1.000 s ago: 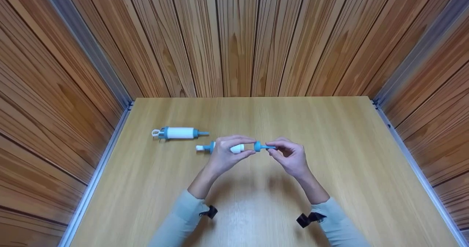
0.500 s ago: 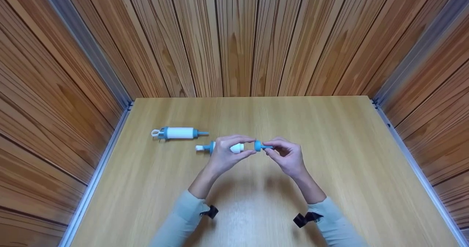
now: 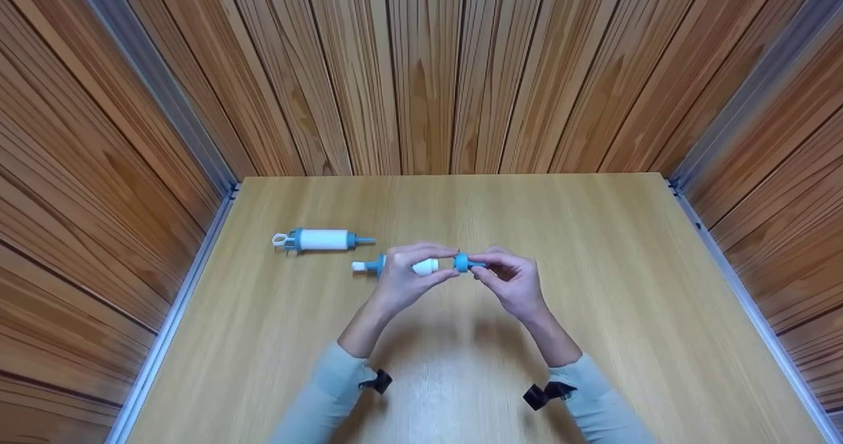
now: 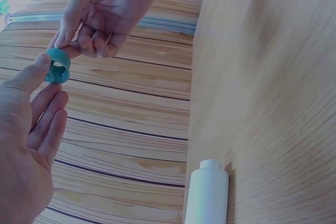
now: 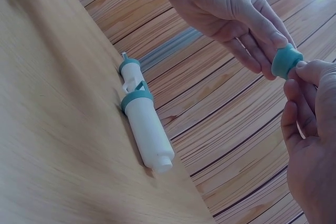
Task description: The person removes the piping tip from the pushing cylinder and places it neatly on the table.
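Blue cap [image 3: 460, 263] held above worktop [image 3: 593, 233], between the hands. Long axis runs left–right: open end faces left, stem [image 3: 477, 264] points right. Both forearms angle inward. Left hand [image 3: 403, 276]: thumb and fingers pinch the rim. Right hand [image 3: 520, 286]: thumb and fingers pinch the stem. White tube [image 3: 425, 267] lies below left hand.

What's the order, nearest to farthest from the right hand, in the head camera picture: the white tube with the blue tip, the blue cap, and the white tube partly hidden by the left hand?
1. Blue cap: pinched in the right hand.
2. Partly hidden white tube: left of the cap.
3. White tube with the blue tip: farthest left.
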The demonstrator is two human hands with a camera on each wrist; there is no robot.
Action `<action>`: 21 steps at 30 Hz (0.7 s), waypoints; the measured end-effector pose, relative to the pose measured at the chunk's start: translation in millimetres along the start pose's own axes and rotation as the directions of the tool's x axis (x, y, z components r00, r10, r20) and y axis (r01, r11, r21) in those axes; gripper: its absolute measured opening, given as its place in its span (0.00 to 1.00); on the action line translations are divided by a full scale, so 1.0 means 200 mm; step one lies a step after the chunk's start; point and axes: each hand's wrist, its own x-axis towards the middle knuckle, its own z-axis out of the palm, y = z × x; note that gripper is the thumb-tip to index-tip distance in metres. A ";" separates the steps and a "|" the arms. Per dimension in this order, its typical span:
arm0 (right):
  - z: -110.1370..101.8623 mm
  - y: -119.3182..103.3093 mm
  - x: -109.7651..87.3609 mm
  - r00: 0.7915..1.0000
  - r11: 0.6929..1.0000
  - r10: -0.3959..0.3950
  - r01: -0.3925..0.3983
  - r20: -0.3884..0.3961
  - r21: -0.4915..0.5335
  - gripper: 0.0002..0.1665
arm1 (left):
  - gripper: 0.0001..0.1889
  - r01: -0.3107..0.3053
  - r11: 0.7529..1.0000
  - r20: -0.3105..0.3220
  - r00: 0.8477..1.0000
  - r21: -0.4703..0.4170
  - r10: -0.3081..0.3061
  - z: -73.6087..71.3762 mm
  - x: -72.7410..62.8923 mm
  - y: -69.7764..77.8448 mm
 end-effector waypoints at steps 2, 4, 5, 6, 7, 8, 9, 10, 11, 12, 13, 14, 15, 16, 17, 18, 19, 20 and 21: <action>0.00 0.00 0.00 1.000 1.000 0.002 -0.002 0.001 0.003 0.19 | 0.17 -0.009 1.000 0.000 1.000 -0.006 0.009 0.00 0.00 0.00; 0.00 0.00 0.00 1.000 1.000 0.004 -0.004 0.001 0.002 0.20 | 0.17 -0.016 1.000 -0.001 1.000 -0.013 0.016 -0.01 0.00 0.00; 0.00 0.00 0.00 1.000 1.000 0.004 -0.004 0.001 0.001 0.21 | 0.17 -0.021 1.000 -0.003 1.000 -0.014 0.021 -0.01 0.00 0.00; 0.00 0.00 0.00 1.000 1.000 0.003 -0.003 0.000 -0.002 0.21 | 0.16 -0.025 1.000 -0.005 1.000 -0.016 0.025 -0.01 0.00 0.00; 0.00 0.00 -0.01 1.000 1.000 0.005 -0.005 -0.002 -0.003 0.21 | 0.16 -0.027 0.999 -0.007 1.000 -0.017 0.027 -0.01 0.00 0.00; 0.00 0.01 -0.01 1.000 1.000 0.005 -0.005 -0.002 -0.006 0.22 | 0.16 -0.030 0.999 -0.009 1.000 -0.017 0.029 -0.01 0.00 0.00; 0.00 0.01 -0.01 1.000 1.000 0.005 -0.005 -0.003 -0.009 0.22 | 0.16 -0.032 0.999 -0.010 0.999 -0.015 0.032 -0.01 0.00 0.00; 0.00 0.01 -0.01 1.000 1.000 0.007 -0.007 -0.003 -0.012 0.22 | 0.16 -0.033 0.999 -0.012 0.999 -0.016 0.033 -0.01 0.00 0.00; 0.00 0.01 -0.01 1.000 1.000 0.008 -0.008 -0.004 -0.014 0.22 | 0.16 -0.036 0.999 -0.014 0.999 -0.015 0.035 -0.01 0.00 0.00; 0.00 0.01 -0.01 1.000 1.000 0.010 -0.010 -0.003 -0.015 0.22 | 0.16 -0.035 0.999 -0.014 0.999 -0.016 0.035 -0.01 0.00 0.00; 0.00 0.01 -0.01 1.000 1.000 0.010 -0.010 -0.002 -0.013 0.22 | 0.16 -0.037 0.999 -0.015 0.999 -0.017 0.036 -0.01 0.00 0.00; 0.00 0.01 -0.01 1.000 1.000 0.010 -0.010 0.001 -0.011 0.22 | 0.16 -0.038 0.999 -0.015 0.999 -0.017 0.037 -0.01 0.00 0.00; 0.00 0.01 -0.01 1.000 1.000 0.010 -0.010 0.004 -0.007 0.22 | 0.16 -0.038 0.999 -0.014 0.999 -0.019 0.038 -0.01 0.00 0.00; 0.00 0.02 -0.01 1.000 1.000 0.010 -0.010 0.008 -0.001 0.22 | 0.16 -0.039 0.999 -0.013 0.999 -0.022 0.039 -0.01 0.00 0.00; -0.01 0.02 -0.01 1.000 1.000 0.010 -0.010 0.010 0.002 0.22 | 0.16 -0.041 0.999 -0.013 0.999 -0.023 0.041 -0.01 0.00 0.01; -0.01 0.02 -0.01 1.000 1.000 0.010 -0.010 0.011 0.005 0.22 | 0.15 -0.044 0.999 -0.012 0.999 -0.025 0.044 -0.01 0.00 0.01; -0.01 0.02 -0.01 1.000 1.000 0.010 -0.010 0.010 0.009 0.22 | 0.15 -0.048 0.999 -0.015 0.999 -0.024 0.048 -0.02 0.00 0.01; -0.01 0.02 -0.01 1.000 1.000 0.010 -0.010 0.009 0.013 0.22 | 0.15 -0.051 0.998 -0.017 0.999 -0.023 0.051 -0.02 0.00 0.01; -0.01 0.03 0.00 1.000 1.000 0.008 -0.008 0.009 0.016 0.23 | 0.15 -0.056 0.998 -0.019 0.998 -0.023 0.055 -0.02 0.01 0.01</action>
